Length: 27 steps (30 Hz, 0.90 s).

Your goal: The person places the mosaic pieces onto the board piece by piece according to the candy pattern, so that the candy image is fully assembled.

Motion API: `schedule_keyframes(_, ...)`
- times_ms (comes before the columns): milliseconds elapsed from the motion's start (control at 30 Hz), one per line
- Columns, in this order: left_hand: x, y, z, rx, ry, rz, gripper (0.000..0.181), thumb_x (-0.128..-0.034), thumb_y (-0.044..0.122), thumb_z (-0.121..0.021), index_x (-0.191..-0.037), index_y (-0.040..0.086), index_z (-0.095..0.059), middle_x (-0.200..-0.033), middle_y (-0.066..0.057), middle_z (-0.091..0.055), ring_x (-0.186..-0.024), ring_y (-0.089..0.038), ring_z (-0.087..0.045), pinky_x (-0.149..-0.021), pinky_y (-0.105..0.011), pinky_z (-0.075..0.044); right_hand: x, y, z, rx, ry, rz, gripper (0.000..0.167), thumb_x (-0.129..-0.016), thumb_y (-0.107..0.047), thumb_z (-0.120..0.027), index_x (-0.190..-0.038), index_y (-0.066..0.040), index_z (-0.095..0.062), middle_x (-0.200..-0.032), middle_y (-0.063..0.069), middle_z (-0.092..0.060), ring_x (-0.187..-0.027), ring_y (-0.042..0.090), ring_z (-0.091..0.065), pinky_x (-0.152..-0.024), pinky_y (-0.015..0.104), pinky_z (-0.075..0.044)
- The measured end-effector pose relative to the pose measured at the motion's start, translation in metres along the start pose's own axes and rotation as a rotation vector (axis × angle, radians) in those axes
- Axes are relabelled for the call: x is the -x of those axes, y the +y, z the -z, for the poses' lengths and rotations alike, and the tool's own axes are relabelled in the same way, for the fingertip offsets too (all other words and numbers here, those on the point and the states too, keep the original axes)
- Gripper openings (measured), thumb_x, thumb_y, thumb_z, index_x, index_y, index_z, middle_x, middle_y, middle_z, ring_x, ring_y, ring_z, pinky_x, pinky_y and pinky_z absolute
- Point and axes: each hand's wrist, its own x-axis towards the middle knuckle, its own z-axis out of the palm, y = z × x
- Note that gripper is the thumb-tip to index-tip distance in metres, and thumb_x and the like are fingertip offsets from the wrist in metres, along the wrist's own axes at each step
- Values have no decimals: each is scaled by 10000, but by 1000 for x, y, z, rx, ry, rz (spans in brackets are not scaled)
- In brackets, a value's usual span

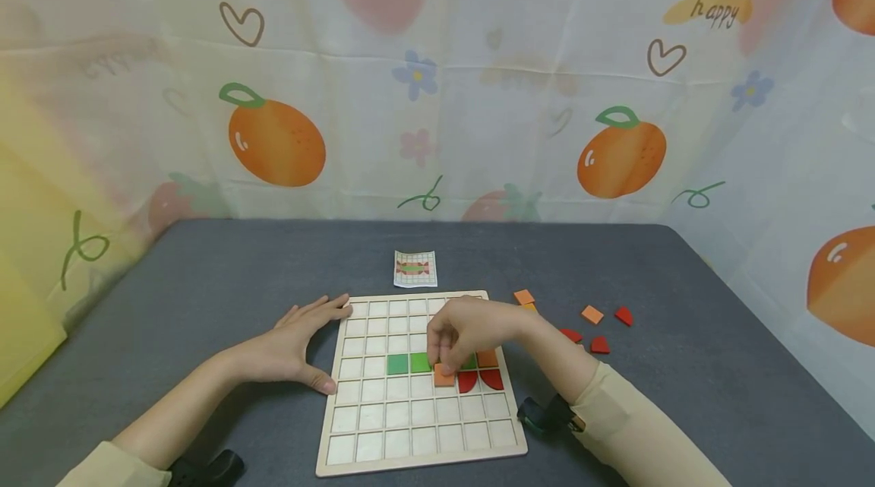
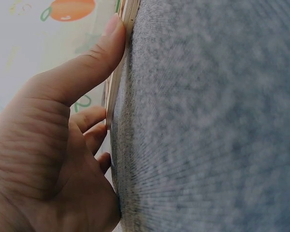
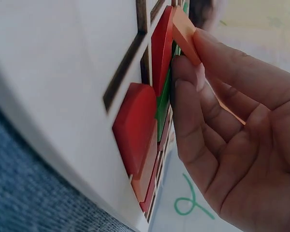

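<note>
My right hand [image 1: 472, 329] pinches an orange square tile [image 1: 443, 375] over the gridded wooden board [image 1: 424, 463], left of two red pieces [image 1: 468, 381]. In the right wrist view the orange tile [image 3: 186, 35] is tilted between thumb and fingers of my right hand [image 3: 251, 116], beside a red piece [image 3: 163, 48]. Green tiles [image 1: 398, 364] lie in the row above, partly hidden by my hand. My left hand [image 1: 290, 346] rests against the board's left edge, fingers spread; in the left wrist view the thumb of that hand [image 2: 53, 140] touches the board's edge [image 2: 117, 79].
Behind the board lies a small printed card [image 1: 415, 269] with a coloured pattern. Loose orange pieces [image 1: 592, 314] and red pieces [image 1: 623, 316] are scattered on the dark table [image 1: 260, 267] to the right, some partly behind my right forearm. A patterned curtain hangs behind.
</note>
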Motion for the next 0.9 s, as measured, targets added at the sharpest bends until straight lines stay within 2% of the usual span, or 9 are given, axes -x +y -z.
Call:
schedule_keyframes(300,2,0,0,-1,5,-3,1087,-658,502,-868,-1519,73,-361,-1652,-188,-202,-1514,-505,-88,-1133,-750,19,0,-1,-2,20,16,-1,107,-794,-21,-783,-874,-78,-742,-768,81,-742,-647,42,-644,-599,183,-491)
schedule_keyframes(567,1,1,0,-6,5,-5,1091,-662,513,-858,-1523,71,-355,-1652,-187,-203,-1514,-506,-88,-1133,-751,15,1,-2,-3,62,40,-22,105,-778,-37,-803,-839,-111,-758,-754,54,-754,-629,35,-641,-564,176,-460)
schedule_keyframes(900,0,0,-1,-16,8,2,1090,-658,519,-859,-1520,74,-361,-1649,-187,-215,-1512,-509,-94,-1133,-752,3,-1,-3,-4,93,59,-27,89,-775,-60,-815,-811,-141,-800,-759,36,-772,-625,13,-639,-582,172,-498)
